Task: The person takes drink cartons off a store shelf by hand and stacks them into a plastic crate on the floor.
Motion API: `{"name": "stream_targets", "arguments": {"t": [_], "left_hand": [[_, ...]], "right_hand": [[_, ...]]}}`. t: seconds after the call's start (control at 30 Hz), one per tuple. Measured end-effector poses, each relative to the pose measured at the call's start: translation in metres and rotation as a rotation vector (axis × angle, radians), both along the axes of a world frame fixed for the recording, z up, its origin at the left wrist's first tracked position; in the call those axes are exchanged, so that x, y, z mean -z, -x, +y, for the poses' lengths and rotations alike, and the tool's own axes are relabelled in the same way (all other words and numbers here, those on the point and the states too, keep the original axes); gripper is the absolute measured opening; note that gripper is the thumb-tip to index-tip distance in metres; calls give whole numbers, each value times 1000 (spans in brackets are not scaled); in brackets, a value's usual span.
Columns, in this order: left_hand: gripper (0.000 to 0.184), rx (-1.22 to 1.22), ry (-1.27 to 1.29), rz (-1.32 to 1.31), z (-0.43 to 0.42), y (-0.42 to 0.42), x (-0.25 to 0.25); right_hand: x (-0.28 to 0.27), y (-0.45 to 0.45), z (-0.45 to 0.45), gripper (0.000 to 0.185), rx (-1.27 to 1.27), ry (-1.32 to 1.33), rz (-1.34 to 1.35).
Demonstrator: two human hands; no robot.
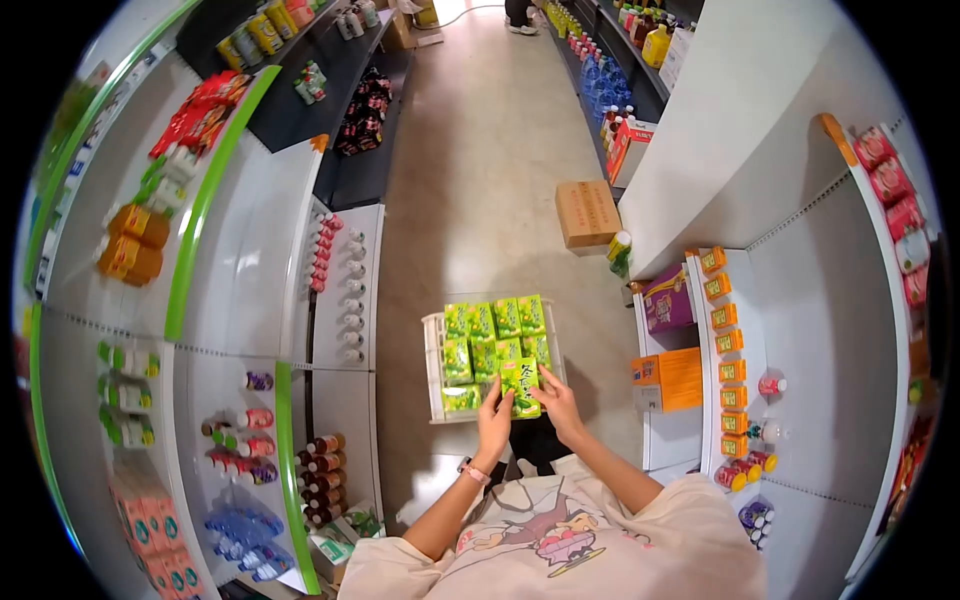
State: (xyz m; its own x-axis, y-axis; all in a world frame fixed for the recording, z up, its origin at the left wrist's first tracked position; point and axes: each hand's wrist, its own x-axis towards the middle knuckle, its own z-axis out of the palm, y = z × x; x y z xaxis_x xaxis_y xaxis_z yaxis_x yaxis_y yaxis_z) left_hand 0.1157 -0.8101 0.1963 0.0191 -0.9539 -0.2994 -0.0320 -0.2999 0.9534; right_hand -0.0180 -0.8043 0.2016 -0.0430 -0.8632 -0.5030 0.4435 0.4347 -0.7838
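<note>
Both hands are around one green drink carton [521,385] printed with large dark characters, held above the near edge of a white plastic crate [435,365]. My left hand [495,418] grips the carton's left side, fingers against its front. On its right side, my right hand [559,402] closes along the edge. More green cartons [483,322] of the same look stand in rows inside the crate, several of them partly hidden behind the held one. A band with a watch-like face [473,469] is on my left wrist.
Shelves line both sides of the aisle. Small white bottles [352,306] and dark-red bottles [326,465] stand at left; orange boxes [731,371] line the right shelf. A cardboard box [588,216] sits on the floor ahead. A person's feet [522,27] show at the far end.
</note>
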Motion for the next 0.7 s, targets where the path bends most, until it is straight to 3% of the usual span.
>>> {"name": "stream_targets", "arguments": {"t": [0.03, 0.07, 0.23, 0.37, 0.53, 0.7], "left_hand": [[42, 39, -14, 4, -19, 7, 20], [44, 169, -214, -81, -41, 5, 30], [40, 315, -193, -118, -124, 29, 129], [37, 299, -348, -176, -160, 39, 145], [34, 321, -372, -267, -155, 36, 160], [33, 332, -382, -254, -125, 4, 182]], "right_hand": [[20, 12, -22, 55, -15, -13, 61], [36, 22, -42, 55, -33, -32, 123], [146, 65, -130, 57, -38, 2, 218], [199, 81, -190, 59, -93, -5, 197], [233, 77, -212, 58, -86, -7, 223], [225, 70, -207, 57, -137, -46, 530]]}}
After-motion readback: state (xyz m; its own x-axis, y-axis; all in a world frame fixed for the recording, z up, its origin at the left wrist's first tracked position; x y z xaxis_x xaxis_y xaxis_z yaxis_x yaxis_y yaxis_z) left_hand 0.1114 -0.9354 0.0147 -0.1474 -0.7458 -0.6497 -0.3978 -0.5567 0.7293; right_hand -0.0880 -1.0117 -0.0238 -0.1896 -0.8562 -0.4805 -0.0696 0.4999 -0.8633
